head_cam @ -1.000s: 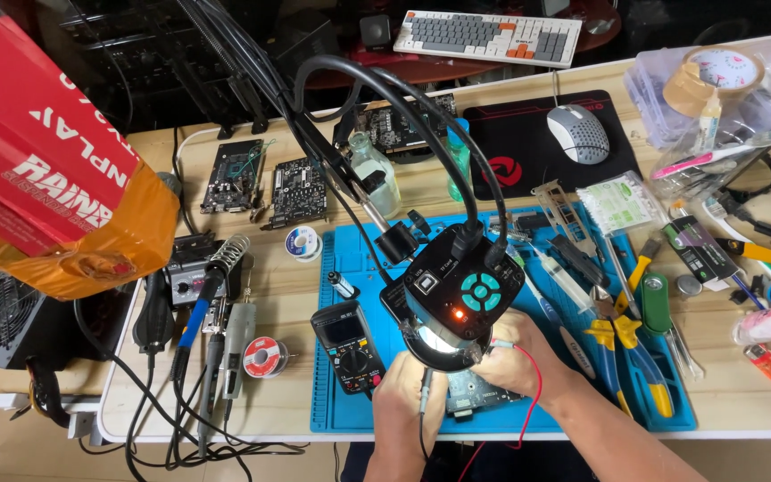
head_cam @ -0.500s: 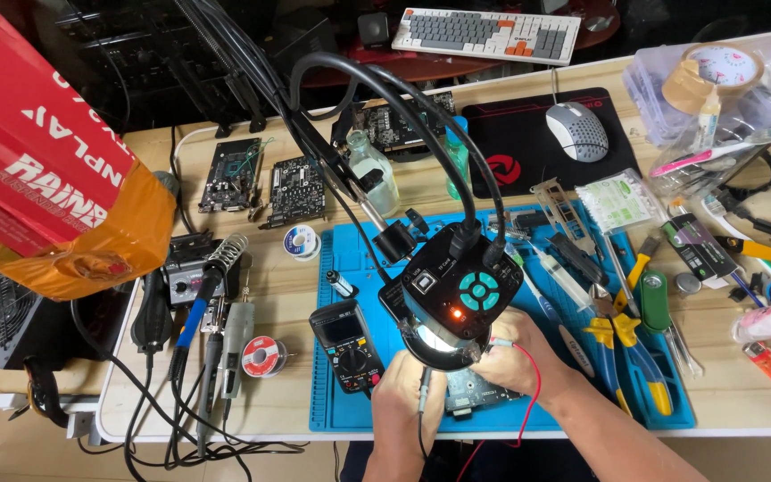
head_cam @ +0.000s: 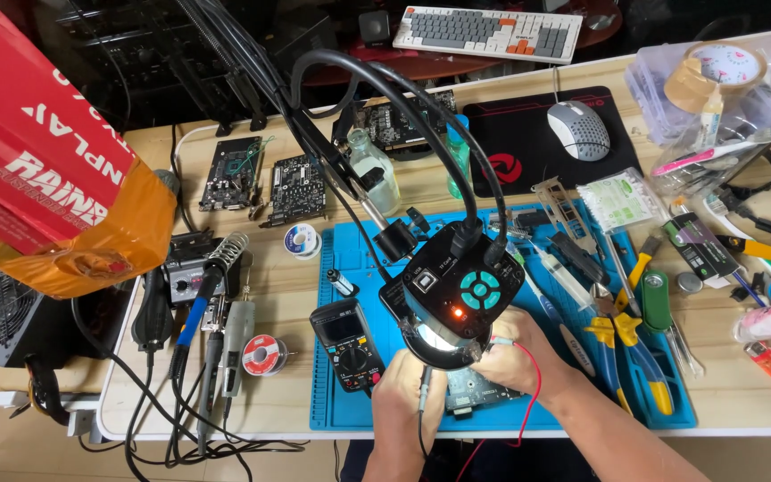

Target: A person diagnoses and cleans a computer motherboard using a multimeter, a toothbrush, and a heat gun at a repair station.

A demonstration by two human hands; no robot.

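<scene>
Under both hands [head_cam: 457, 375], grey-green circuit board [head_cam: 479, 391], half-hidden.

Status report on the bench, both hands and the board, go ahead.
Left hand holds black probe. Right hand holds red probe. Both over circuit board on blue mat. Magnifier lamp hides contact points.
</scene>
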